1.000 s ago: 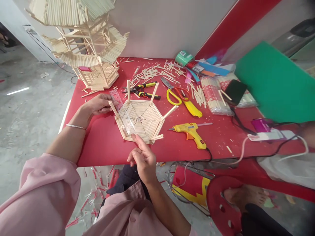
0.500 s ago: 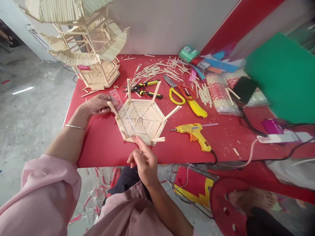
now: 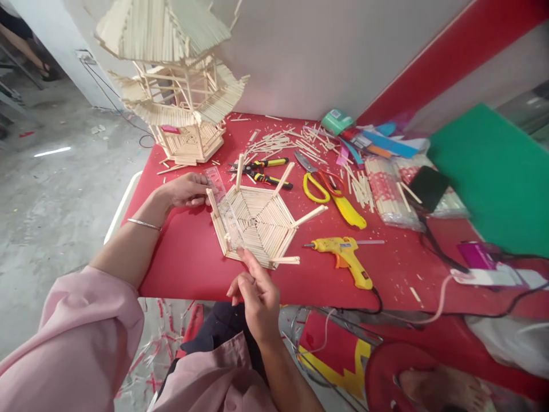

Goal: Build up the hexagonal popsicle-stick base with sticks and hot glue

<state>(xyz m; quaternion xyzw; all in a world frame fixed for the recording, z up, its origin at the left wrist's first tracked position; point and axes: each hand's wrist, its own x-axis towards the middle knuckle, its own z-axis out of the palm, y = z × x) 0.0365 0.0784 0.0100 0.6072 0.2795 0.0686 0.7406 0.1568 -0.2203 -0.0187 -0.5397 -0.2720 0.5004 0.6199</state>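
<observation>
Ruler [image 3: 229,209] is lying across the stick base [image 3: 271,222]; left hand [image 3: 189,190] is curling beside that base, can't tell if gripping; right hand [image 3: 259,293] is holding nothing, probably fingertip-steadying the ruler near the base's front edge.

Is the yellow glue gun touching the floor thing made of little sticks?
Apart. The head view shows red tabletop between the glue gun's tip and the nearest post of the stick base.

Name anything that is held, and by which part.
The left hand seems to hold the ruler by its far end; the right hand is at its near end.
</observation>
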